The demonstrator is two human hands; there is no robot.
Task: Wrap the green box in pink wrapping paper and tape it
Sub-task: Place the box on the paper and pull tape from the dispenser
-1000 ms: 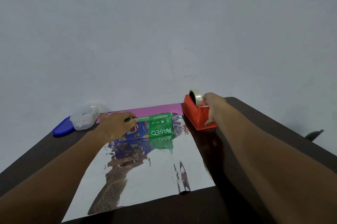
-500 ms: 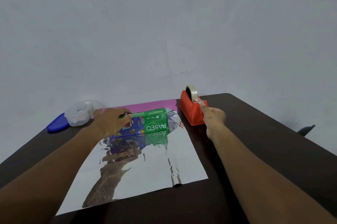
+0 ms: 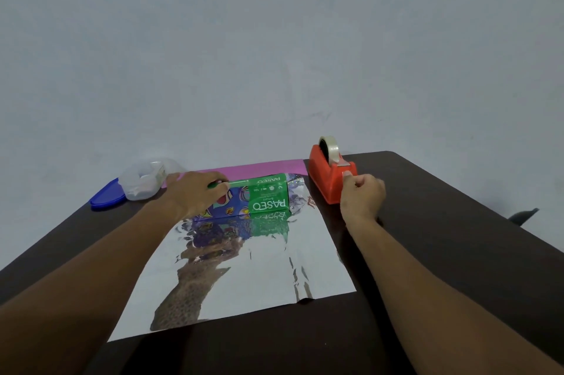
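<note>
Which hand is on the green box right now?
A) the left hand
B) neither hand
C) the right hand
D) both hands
A: the left hand rests on the left end of the green box, while the right hand is over by the orange tape dispenser, apart from the box.

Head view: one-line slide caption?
Left hand holds the green box on the wrapping paper while the right hand pulls tape at the dispenser.
</note>
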